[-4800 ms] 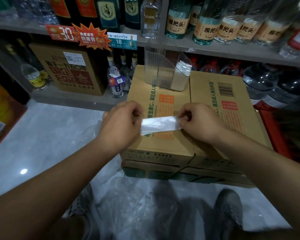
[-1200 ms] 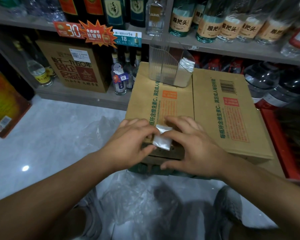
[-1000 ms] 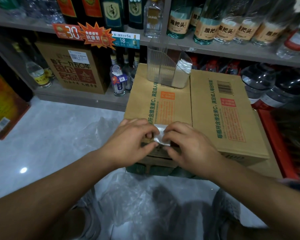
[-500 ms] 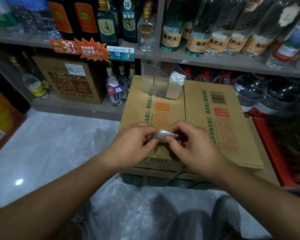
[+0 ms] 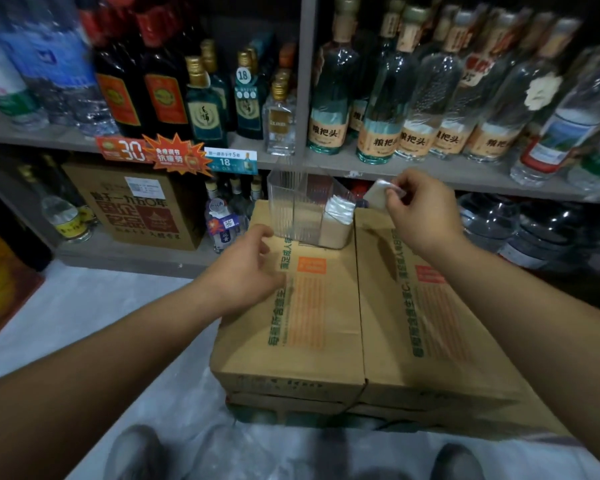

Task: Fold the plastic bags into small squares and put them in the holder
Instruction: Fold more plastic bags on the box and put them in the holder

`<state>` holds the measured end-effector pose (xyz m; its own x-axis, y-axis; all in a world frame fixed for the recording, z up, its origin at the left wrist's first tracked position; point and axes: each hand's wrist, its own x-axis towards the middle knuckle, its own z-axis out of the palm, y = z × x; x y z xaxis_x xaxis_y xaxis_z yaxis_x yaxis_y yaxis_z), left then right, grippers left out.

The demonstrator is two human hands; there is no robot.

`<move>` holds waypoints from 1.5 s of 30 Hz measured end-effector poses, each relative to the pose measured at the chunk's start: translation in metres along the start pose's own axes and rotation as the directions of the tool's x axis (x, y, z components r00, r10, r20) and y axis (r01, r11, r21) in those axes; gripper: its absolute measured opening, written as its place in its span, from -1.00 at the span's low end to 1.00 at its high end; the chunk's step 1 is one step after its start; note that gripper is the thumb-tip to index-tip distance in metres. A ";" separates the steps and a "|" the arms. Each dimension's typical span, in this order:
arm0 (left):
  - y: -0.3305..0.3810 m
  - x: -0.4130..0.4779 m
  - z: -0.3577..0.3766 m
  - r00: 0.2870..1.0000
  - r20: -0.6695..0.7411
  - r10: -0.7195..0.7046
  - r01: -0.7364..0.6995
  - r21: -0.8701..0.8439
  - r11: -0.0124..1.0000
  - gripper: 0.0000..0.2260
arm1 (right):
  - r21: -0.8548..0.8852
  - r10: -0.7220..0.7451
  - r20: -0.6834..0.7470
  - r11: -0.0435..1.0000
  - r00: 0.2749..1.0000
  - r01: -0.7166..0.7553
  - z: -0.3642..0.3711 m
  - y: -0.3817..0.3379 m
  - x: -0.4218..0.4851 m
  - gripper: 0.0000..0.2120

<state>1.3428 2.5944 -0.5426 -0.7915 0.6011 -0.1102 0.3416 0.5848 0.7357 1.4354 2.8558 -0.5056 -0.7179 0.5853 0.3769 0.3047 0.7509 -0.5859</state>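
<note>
The left grip point(image 5: 245, 270) was held low over the left part of the cardboard carton point(image 5: 309, 327), its fingers loosely curled and nothing taken in them; whether the carton was touched could not be told. Just beyond it, at the far edge of the carton, a clear ribbed holder point(image 5: 284, 202) was stood upright. Nothing could be made out in its left part, while a stack of folded bags point(image 5: 340, 210) was packed on edge in its right compartment. Just to the right of the holder's rim and a little above it, apart from it, the folded bag point(image 5: 376, 197) was carried as a small pale square. It was pinched at its right edge between the thumb and fingertips of the right grip point(image 5: 423, 214), which was closed on it.

The square was judged to be very light, thin and slippery, with soft film that would likely spring open once released. A flat pinch across the layered edges was therefore judged best, with the lower edge left free to be slid in beside the stack. The holder was also judged light enough to be tipped or pushed, so it might need to be steadied by the free grip.
</note>
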 end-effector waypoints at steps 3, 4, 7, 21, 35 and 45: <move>0.006 0.028 -0.009 0.995 -0.098 0.010 -0.009 0.013 1.000 -0.13 | -0.038 -0.034 -0.025 0.999 0.999 0.033 0.014 0.003 0.026 -0.93; 0.006 0.037 -0.012 0.991 -0.132 0.025 -0.027 -0.009 1.000 -0.05 | -0.047 -0.052 -0.026 0.998 0.998 0.051 0.019 0.003 0.031 -0.93; 0.004 0.058 -0.012 0.990 -0.142 0.014 -0.037 -0.158 0.987 0.06 | -0.091 -0.124 -0.026 0.988 0.992 0.121 0.034 0.005 0.039 -0.92; 0.003 0.093 0.015 0.987 -0.160 0.005 -0.085 -0.497 0.863 -0.23 | -0.283 -0.483 0.046 0.833 0.874 0.475 0.056 0.020 0.028 -0.92; 0.003 0.095 0.014 0.988 -0.157 -0.001 -0.081 -0.519 0.851 -0.38 | -0.243 -0.358 0.174 0.887 0.917 0.393 0.059 0.003 0.034 -0.88; 0.000 0.098 0.013 0.987 -0.163 0.005 -0.084 -0.479 0.874 -0.21 | -0.203 -0.298 0.279 0.911 0.913 0.360 0.054 0.000 0.039 -0.89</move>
<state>1.2720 2.6605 -0.5622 -0.8616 0.5076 0.0038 0.1218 0.1994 0.9723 1.3742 2.8622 -0.5296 -0.9207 0.2250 0.3189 0.1463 0.9565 -0.2525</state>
